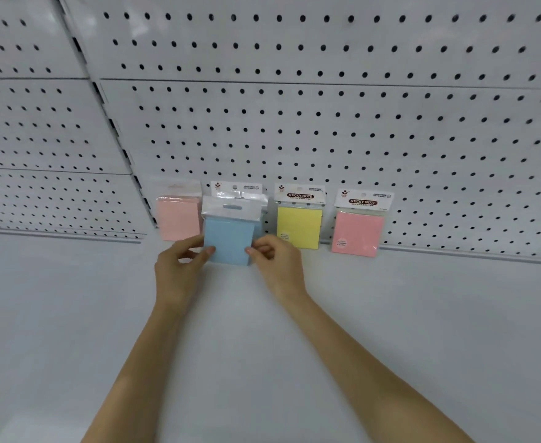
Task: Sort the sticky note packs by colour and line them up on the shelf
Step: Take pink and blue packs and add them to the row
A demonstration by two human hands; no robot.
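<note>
A blue sticky note pack (229, 239) stands upright on the white shelf (390, 314), its back side toward me. My left hand (179, 266) pinches its left edge and my right hand (275, 263) pinches its right edge. Directly behind it a second pack (237, 188) leans on the back wall, mostly hidden; only its white header card shows. A pink pack (178, 219) leans to the left, back side out. To the right lean a yellow pack (299, 225) and another pink pack (357, 233), both with labels facing me.
A white pegboard wall (326, 123) rises behind the packs. A vertical upright (116, 129) splits it from the neighbouring shelf bay on the left. The shelf surface stretches wide on both sides of my arms.
</note>
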